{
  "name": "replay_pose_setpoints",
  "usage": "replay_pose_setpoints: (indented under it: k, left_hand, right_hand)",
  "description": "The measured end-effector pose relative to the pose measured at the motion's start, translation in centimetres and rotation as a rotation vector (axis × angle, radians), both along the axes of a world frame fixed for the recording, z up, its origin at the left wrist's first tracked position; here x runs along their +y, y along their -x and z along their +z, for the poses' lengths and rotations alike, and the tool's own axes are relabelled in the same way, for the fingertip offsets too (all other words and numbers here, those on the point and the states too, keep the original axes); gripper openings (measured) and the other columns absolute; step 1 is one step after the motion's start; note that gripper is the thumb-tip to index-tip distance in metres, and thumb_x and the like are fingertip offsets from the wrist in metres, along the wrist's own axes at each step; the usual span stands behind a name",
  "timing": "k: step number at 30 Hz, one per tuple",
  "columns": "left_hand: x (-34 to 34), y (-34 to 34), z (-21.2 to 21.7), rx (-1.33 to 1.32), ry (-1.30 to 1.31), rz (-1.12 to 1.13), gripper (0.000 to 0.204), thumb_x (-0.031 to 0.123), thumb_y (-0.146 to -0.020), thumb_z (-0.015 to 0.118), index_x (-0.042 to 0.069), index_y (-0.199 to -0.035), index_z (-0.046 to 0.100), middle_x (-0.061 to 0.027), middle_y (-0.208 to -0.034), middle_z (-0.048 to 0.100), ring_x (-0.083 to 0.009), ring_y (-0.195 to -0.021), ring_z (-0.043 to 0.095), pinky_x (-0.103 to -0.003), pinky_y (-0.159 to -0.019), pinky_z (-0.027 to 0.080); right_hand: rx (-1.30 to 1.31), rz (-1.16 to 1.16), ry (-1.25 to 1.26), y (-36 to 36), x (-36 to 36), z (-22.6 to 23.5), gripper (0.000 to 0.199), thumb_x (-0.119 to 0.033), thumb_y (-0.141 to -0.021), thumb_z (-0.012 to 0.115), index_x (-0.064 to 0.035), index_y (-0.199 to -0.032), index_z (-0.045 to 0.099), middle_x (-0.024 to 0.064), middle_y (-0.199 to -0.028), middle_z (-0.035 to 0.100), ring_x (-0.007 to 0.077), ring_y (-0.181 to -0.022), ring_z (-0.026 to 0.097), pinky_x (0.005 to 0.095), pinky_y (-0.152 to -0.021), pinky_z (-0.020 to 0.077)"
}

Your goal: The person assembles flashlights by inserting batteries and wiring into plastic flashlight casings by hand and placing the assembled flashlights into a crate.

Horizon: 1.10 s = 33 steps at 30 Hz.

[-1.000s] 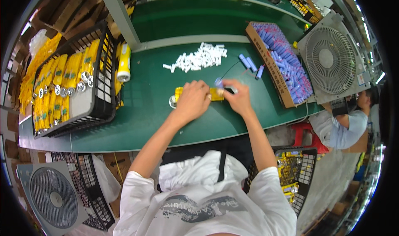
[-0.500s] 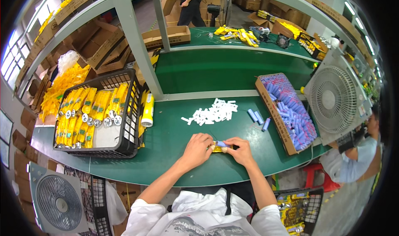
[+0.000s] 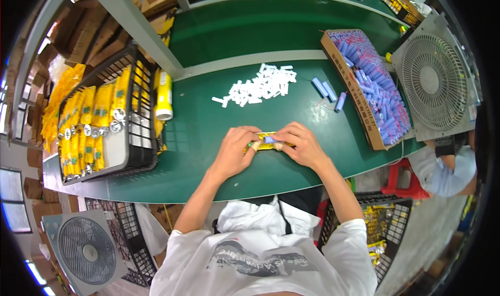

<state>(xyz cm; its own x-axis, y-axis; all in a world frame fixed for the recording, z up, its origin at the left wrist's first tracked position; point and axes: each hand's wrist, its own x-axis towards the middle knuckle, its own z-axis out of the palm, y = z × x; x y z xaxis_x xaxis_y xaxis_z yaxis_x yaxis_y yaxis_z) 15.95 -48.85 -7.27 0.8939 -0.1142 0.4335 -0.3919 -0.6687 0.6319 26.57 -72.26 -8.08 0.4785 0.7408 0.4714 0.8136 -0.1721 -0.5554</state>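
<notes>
My left hand (image 3: pixel 237 149) and my right hand (image 3: pixel 303 144) meet over the green table, fingers closed on the two ends of a yellow flashlight casing (image 3: pixel 267 147). Between my fingertips a purple-blue battery cell (image 3: pixel 270 139) lies along the casing. Pale covers wrap both thumb tips. My fingers hide the casing's ends, so how far the cell sits inside cannot be told. Farther back is a heap of small white pieces (image 3: pixel 260 86). Several loose purple-blue cells with thin wires (image 3: pixel 329 91) lie right of the heap.
A black crate of yellow flashlight parts (image 3: pixel 139 134) stands left, beside an upright yellow-and-white flashlight (image 3: pixel 164 99). On the right are a cardboard box of cells (image 3: pixel 350 87) and a grey fan (image 3: pixel 435 80). Another fan (image 3: pixel 86 249) is lower left. A person's arm (image 3: pixel 449 158) shows far right.
The view has tilted down, so the table and hands sit higher in the picture. Both hands stay on the casing and cell, with the right fingers now curled farther over the cell's end.
</notes>
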Motion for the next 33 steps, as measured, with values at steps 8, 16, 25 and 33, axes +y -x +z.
replay_pose_setpoints:
  k: [8,16,25,33]
  left_hand:
    - [2.3,2.6,1.4,0.168,-0.065,0.100,0.061,0.008,-0.082,0.081,0.005,-0.138,0.058,-0.0157,-0.130,0.064,-0.0363,-0.111,0.064,-0.047,-0.097,0.051]
    - [4.1,4.4,3.6,0.169,-0.345,0.267,0.065,-0.001,-0.073,0.069,0.006,-0.137,0.059,-0.0125,-0.118,0.064,-0.0363,-0.122,0.056,-0.050,-0.110,0.041]
    - [0.4,1.9,1.9,0.187,-0.209,0.109,0.027,0.018,-0.085,0.080,0.002,-0.106,0.074,-0.0110,-0.122,0.067,-0.0329,-0.117,0.061,-0.046,-0.104,0.048]
    - [0.9,1.6,-1.5,0.106,0.026,0.002,0.013,0.006,-0.087,0.077,-0.001,-0.098,0.073,-0.0123,-0.116,0.072,-0.0307,-0.105,0.067,-0.040,-0.092,0.052]
  right_hand:
    - [0.124,0.036,0.005,0.2,0.2,-0.7,0.033,-0.006,-0.082,0.083,-0.0101,-0.114,0.079,0.0050,-0.101,0.072,0.0253,-0.094,0.066,0.0365,-0.081,0.0566]
    - [0.085,0.036,-0.003,1.0,0.2,-1.2,0.030,-0.005,-0.081,0.082,-0.0086,-0.110,0.079,0.0058,-0.103,0.073,0.0261,-0.095,0.066,0.0371,-0.082,0.0574]
    - [0.023,0.013,-0.043,1.5,0.6,-1.6,0.033,-0.002,-0.078,0.080,-0.0085,-0.110,0.077,0.0058,-0.104,0.073,0.0271,-0.095,0.068,0.0386,-0.082,0.0582]
    - [0.019,0.005,-0.058,2.0,0.8,-1.8,0.032,-0.003,-0.078,0.081,-0.0101,-0.108,0.078,0.0043,-0.103,0.071,0.0257,-0.094,0.068,0.0384,-0.081,0.0576]
